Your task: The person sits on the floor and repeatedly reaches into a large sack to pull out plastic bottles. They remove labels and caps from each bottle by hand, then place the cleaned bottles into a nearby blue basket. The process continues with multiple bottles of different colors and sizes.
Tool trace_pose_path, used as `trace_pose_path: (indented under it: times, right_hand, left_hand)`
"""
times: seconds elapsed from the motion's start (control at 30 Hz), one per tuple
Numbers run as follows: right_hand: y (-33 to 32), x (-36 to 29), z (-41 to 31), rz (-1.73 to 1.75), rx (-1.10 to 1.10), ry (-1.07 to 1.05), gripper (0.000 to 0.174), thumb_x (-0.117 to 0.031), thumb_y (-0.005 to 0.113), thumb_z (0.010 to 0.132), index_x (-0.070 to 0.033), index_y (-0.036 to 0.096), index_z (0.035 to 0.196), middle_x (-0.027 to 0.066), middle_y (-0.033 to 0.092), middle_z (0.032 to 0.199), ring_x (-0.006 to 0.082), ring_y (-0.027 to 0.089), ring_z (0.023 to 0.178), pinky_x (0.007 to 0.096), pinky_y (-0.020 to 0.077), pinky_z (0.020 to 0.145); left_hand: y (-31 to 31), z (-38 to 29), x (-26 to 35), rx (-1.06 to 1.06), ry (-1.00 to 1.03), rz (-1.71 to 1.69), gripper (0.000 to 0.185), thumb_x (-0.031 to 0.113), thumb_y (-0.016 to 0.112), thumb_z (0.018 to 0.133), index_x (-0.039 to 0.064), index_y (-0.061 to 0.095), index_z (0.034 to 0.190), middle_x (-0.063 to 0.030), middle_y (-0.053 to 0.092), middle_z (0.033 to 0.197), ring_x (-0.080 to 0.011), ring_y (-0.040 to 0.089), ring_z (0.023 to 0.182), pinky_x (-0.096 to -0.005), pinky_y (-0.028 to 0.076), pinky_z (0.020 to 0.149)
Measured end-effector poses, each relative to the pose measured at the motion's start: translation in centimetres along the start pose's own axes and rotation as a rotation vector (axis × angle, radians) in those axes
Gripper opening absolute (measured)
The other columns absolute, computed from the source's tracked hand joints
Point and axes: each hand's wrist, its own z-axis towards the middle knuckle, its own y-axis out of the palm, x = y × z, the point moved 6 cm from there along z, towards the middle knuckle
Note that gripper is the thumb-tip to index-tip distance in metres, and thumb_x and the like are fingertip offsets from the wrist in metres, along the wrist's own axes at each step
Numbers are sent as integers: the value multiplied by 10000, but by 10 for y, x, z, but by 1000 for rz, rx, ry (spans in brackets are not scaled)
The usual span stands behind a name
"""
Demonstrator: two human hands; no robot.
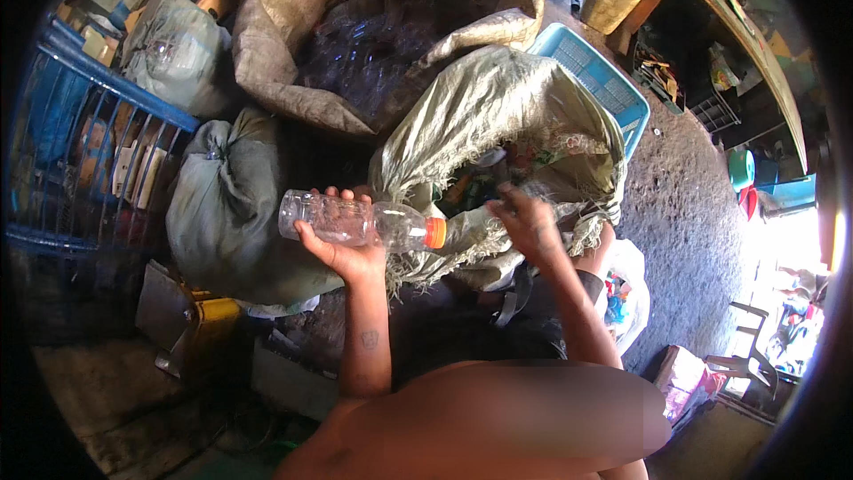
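Observation:
A clear plastic bottle with an orange cap (340, 217) lies across my left hand (343, 250), its thumb and fingers wrapped around the body. The cap points right. My right hand (531, 223) is over the near rim of an open woven sack (493, 87), its fingers slightly bent and blurred; I see nothing held in it. Mixed items, partly in shadow, show inside this frayed pale sack. Behind it stands a larger brown woven sack (266, 47) with clear bottles (363, 47) inside.
A tied grey-green sack (220, 213) stands at the left beside a blue metal rack (120, 97). Behind the open sack is a light-blue plastic crate (596, 77). A white bag of colourful caps (633, 300) sits at my right, with a plastic chair (750, 347) farther off.

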Motion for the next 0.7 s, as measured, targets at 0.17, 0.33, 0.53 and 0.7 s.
trace_pose_path:
  times: [0.17,0.33,0.53,0.7]
  right_hand:
    - [28,-70,-45,998,-187,-16,585,-595,525,1003,-40,646,867,-2,567,676,136,544,625,311,450,584]
    - [11,-19,-32,1082,42,318,571,-586,527,1003,-52,601,812,-35,457,601,89,422,474,278,316,444]
    - [-24,11,-44,792,503,172,488,-436,629,975,6,681,776,12,592,608,76,521,564,289,409,517]
    - [-53,-25,-70,465,713,-462,243,-231,718,897,6,666,885,80,646,747,156,608,625,309,490,573]
  left_hand:
    - [20,-21,-31,-137,99,146,651,598,583,939,97,524,1352,-79,640,1257,-265,604,1165,-460,478,988]
    - [63,-38,-12,-558,592,727,941,609,703,841,14,322,1463,-207,484,1417,-344,558,1193,-482,478,1028]
    - [21,-26,-23,-741,390,1192,668,599,595,896,-25,574,1134,-190,598,1105,-309,588,1017,-435,488,874]
    - [-78,-20,-76,-291,-757,925,624,640,455,965,64,602,1153,-93,662,881,-222,620,596,-362,521,506]
